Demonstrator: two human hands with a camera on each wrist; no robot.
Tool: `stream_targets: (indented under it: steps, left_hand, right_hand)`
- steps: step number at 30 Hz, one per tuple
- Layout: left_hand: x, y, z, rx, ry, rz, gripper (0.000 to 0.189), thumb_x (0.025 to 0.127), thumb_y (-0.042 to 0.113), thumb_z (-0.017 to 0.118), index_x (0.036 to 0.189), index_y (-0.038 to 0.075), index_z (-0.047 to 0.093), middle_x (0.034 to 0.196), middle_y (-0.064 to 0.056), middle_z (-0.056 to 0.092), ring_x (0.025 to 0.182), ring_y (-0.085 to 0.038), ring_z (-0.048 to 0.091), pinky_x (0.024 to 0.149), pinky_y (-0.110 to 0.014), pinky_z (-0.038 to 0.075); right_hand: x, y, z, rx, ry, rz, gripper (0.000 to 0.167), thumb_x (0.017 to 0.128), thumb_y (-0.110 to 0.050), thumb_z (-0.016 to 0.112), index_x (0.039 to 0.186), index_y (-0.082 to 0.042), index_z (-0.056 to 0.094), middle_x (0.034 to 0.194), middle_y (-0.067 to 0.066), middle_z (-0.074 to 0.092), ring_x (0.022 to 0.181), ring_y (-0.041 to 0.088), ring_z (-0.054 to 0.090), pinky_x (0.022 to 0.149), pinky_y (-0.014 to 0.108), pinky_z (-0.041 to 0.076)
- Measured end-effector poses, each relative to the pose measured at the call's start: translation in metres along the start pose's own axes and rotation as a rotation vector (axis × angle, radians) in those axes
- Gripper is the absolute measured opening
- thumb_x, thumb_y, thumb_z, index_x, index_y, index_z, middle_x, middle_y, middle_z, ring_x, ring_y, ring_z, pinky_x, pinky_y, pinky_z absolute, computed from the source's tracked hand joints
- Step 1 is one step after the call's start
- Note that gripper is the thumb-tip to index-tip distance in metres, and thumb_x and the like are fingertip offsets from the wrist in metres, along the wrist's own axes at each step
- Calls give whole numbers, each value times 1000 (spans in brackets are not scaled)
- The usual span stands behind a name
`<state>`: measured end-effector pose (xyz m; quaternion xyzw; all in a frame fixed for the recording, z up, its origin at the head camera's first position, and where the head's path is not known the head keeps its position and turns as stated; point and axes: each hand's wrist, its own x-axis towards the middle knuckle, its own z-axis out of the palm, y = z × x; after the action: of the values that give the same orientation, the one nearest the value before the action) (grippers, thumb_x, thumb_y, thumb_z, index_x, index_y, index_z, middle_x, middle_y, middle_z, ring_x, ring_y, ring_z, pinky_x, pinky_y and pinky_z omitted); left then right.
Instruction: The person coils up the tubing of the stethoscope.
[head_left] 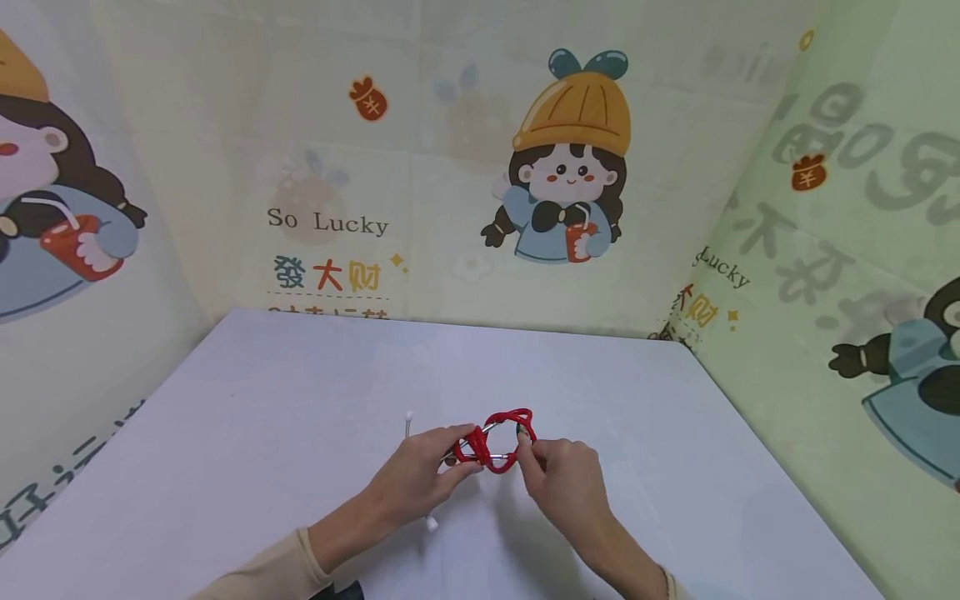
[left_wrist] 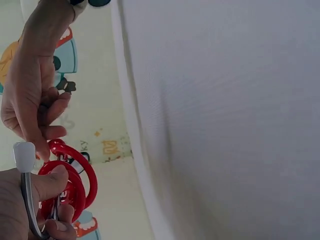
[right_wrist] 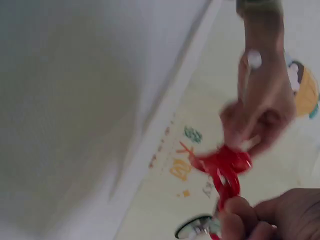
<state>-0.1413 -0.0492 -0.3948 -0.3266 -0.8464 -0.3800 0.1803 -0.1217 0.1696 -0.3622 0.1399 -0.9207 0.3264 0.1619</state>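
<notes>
A stethoscope with glossy red tubing (head_left: 477, 446) is held up over the table, its tubing wound into loops. My left hand (head_left: 416, 467) grips the wound part between thumb and fingers. Out past that hand stick the metal ear tubes, ending in white ear tips (head_left: 431, 523); one ear tip (left_wrist: 24, 156) shows close up in the left wrist view. On the other side my right hand (head_left: 566, 479) pinches the end of the red loop between thumb and fingers. Beside those fingers in the right wrist view is the round chest piece (right_wrist: 195, 227), partly cut off by the frame.
Under both hands spreads a white table (head_left: 300, 375). Cloth walls printed with cartoon figures (head_left: 570, 158) and lettering stand behind it and along both sides. A dark object (head_left: 341, 592) peeks in at the bottom edge near the left sleeve (head_left: 262, 571).
</notes>
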Motion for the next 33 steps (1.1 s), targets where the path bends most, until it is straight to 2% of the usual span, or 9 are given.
stream_targets:
  steps: [3,7,12,18,21,24,26,29,33]
  left_hand:
    - [-3,-2,-3,-5,-1,-3,52,82,13,87,127,-1,67,105,-4,76,81,-7,65,73,-20,58]
    - [-4,-6,-5,-24,10,-2,51,81,11,88,126,-1,68,104,-3,76,80,-7,65,73,-21,58]
    - [-5,-10,-8,-58,-10,-35,49,81,10,87,126,2,69,103,-1,76,81,-7,65,73,-22,58]
    - [-6,-11,-13,-104,-52,-100,50,83,14,87,128,5,69,107,2,76,87,-7,68,77,-21,58]
    - [-6,-12,-17,-129,-69,-98,48,84,13,86,127,4,69,110,-1,76,91,-12,72,80,-23,59]
    - [-6,-14,-19,-142,-81,-92,46,84,13,85,126,3,69,109,-3,76,92,-16,74,81,-26,59]
    - [-7,-15,-20,-148,-89,-90,46,84,12,85,126,3,69,108,-3,76,92,-17,74,81,-27,60]
    - [-7,-16,-21,-166,-105,-88,45,85,13,85,125,3,69,107,-4,76,92,-14,74,81,-25,59]
    - [-7,-17,-23,-197,-129,-90,44,86,16,84,125,3,69,108,-3,76,92,-10,73,81,-20,57]
  right_hand:
    - [3,0,-3,-67,26,-50,30,92,-13,76,62,-13,74,45,-14,48,40,-2,33,40,18,28]
    - [4,1,-5,-65,12,-90,34,92,-12,76,59,-15,70,45,-16,46,40,-4,30,40,17,25]
    - [3,3,-3,-66,69,-154,31,89,-11,80,60,-16,70,46,-19,35,44,-6,19,41,18,21]
    - [2,6,-2,-112,99,-183,16,87,-13,82,72,-13,77,48,-17,43,45,-5,24,41,18,26]
    - [3,9,-1,-135,108,-180,10,87,-15,83,78,-13,78,52,-15,51,45,-5,30,41,17,31]
    - [4,10,0,-150,108,-168,8,87,-18,83,86,-13,78,60,-12,62,48,-4,42,44,18,37]
    - [4,11,1,-152,95,-153,14,87,-21,83,96,-11,77,70,-8,70,55,0,55,49,18,43]
    - [3,13,1,-163,47,-145,35,88,-25,82,117,-11,73,88,-1,76,72,10,69,56,19,50]
    - [2,17,1,-173,-46,-203,66,89,-32,81,147,-17,54,116,4,73,90,17,73,63,21,54]
